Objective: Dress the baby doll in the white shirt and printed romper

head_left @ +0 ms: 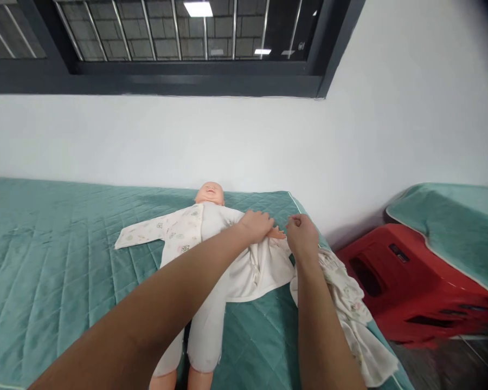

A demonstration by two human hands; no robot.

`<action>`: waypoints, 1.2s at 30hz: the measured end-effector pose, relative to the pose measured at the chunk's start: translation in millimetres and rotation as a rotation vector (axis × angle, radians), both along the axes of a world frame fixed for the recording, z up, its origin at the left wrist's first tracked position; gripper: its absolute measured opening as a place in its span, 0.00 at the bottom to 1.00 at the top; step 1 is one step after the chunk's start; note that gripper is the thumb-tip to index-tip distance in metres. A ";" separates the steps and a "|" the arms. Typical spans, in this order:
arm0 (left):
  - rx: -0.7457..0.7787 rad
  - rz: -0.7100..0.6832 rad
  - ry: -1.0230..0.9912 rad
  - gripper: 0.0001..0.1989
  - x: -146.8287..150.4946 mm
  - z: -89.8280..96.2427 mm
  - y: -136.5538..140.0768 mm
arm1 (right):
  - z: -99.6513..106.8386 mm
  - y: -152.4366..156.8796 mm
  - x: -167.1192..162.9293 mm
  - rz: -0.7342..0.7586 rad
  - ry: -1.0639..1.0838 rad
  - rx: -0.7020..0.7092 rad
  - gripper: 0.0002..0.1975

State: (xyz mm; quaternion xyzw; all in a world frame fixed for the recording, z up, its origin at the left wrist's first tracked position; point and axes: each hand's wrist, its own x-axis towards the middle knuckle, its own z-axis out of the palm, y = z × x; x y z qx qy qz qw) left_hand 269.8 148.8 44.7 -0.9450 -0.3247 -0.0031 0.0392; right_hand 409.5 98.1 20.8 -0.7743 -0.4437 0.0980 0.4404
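Note:
A baby doll lies on its back, its head toward the wall. A white printed baby shirt covers its arm on the picture's left side, and the shirt's other half lies spread below the other arm. My left hand is closed round that other arm near the wrist, and the doll's small hand sticks out past my fingers. Just to the right, my right hand is closed, its fingertips curled against the thumb beside the doll's hand. Whatever it may hold is too small to make out.
Crumpled printed baby clothes lie at the right edge of the green quilted bed cover. Beyond that edge stands a red plastic stool, partly under another green cover. A white wall with a barred window rises behind.

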 end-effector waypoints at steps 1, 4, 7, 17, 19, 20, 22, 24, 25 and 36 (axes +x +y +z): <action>0.002 0.004 0.003 0.14 -3.4 3.4 2.0 | -6.4 4.7 4.2 0.016 0.038 -0.006 0.14; 0.013 0.012 0.004 0.15 -16.1 14.9 7.3 | -21.5 16.8 13.0 0.073 0.098 -0.043 0.17; 0.028 0.029 0.001 0.16 -28.1 22.5 11.4 | -25.8 22.3 12.2 0.161 0.074 -0.063 0.14; 0.042 0.040 -0.001 0.10 -43.4 21.7 23.3 | -20.3 16.2 -18.0 0.495 -0.098 -0.160 0.09; 0.043 0.052 -0.015 0.10 -44.0 23.5 23.0 | -23.4 16.1 -17.4 0.468 -0.106 -0.181 0.10; 0.041 0.056 -0.023 0.10 -44.3 24.5 22.5 | -24.9 16.4 -16.9 0.452 -0.106 -0.194 0.11; 0.035 0.061 -0.033 0.10 -44.7 26.0 21.3 | -26.8 16.9 -16.6 0.432 -0.100 -0.214 0.11; 0.029 0.070 -0.035 0.09 -44.8 26.5 20.3 | -26.9 17.2 -17.0 0.433 -0.087 -0.216 0.11; 0.029 0.073 -0.033 0.09 -44.8 26.4 19.9 | -26.2 17.2 -17.4 0.437 -0.078 -0.210 0.11; 0.044 0.074 0.000 0.10 -43.4 19.2 16.7 | -20.7 13.1 -11.4 0.528 0.030 -0.220 0.07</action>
